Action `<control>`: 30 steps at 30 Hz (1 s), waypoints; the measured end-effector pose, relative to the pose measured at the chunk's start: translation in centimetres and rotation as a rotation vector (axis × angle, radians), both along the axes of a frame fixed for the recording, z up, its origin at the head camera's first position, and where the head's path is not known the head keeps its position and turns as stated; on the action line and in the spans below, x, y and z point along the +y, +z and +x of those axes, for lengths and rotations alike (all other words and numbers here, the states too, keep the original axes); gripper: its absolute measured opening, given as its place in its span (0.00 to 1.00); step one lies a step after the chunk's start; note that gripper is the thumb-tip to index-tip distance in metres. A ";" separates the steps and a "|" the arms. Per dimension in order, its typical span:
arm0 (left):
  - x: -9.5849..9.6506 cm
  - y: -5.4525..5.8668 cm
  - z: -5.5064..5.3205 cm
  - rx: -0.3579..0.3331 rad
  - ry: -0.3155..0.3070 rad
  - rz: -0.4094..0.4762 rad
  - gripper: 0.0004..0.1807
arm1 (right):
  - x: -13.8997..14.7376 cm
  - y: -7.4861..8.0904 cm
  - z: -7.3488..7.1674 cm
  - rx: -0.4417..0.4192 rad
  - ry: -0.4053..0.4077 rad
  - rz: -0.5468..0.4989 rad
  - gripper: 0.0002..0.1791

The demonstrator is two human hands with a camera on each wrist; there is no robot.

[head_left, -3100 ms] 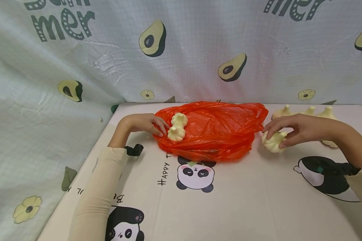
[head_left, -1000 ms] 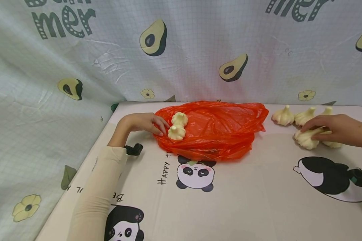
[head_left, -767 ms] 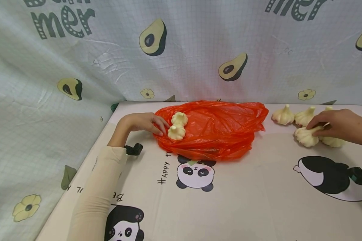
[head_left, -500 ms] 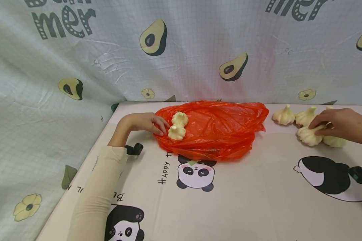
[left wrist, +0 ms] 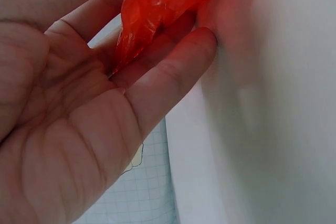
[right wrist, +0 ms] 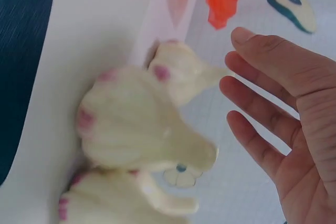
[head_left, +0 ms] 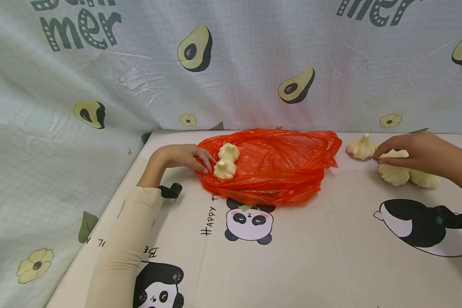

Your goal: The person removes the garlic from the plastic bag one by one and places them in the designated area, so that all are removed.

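A red plastic bag (head_left: 285, 167) lies spread on the table, with two garlic bulbs (head_left: 225, 169) on its left part. At the bag's left edge my left hand (head_left: 186, 157) holds the plastic between thumb and fingers; the left wrist view shows the gathered red film (left wrist: 157, 9) there. My right hand (head_left: 423, 149) hovers over a group of garlic bulbs at the right, its fingers relaxed and apart from them in the right wrist view. One bulb (head_left: 361, 147) sits left of that hand. Two more bulbs (head_left: 394, 174) show in front of it, and others are partly hidden behind it.
The pale table cover (head_left: 292, 265) is printed with pandas. Behind and to the left hangs a cloth (head_left: 246, 51) with avocado prints. A black wrist camera mount (head_left: 171, 191) sits under the left wrist.
My right hand has carried a garlic bulb from beside the bag to the group at the right, let go of it, and moved slightly back and left. The left hand has stayed put.
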State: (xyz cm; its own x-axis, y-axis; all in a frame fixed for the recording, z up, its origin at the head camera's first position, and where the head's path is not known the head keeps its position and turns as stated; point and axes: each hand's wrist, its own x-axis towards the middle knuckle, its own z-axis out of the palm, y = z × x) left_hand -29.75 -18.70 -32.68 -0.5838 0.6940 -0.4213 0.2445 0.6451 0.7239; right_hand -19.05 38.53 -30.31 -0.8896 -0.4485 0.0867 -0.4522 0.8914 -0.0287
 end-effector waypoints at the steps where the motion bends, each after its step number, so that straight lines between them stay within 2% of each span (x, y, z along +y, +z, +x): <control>1: 0.0 0.0 0.0 -0.002 0.002 -0.001 0.09 | -0.3 0.1 0.0 -0.002 0.012 -0.006 0.12; 9: 0.0 0.1 0.0 -0.003 0.000 -0.002 0.09 | -3.2 0.8 -0.1 -0.038 0.072 -0.021 0.14; 18: -0.3 -0.2 -0.1 0.000 -0.006 0.024 0.09 | -6.3 1.2 0.3 -0.093 0.165 -0.109 0.16; 21: -0.6 -0.3 -0.2 -0.008 -0.007 0.042 0.09 | -7.3 1.4 0.3 -0.071 0.199 -0.128 0.17; 27: -0.8 -0.6 -0.4 -0.032 0.010 0.060 0.11 | -9.0 1.6 0.0 0.029 0.293 -0.185 0.18; 30: -0.8 -0.5 -0.3 -0.031 0.016 0.060 0.11 | -9.9 1.5 -0.5 0.040 0.320 -0.212 0.18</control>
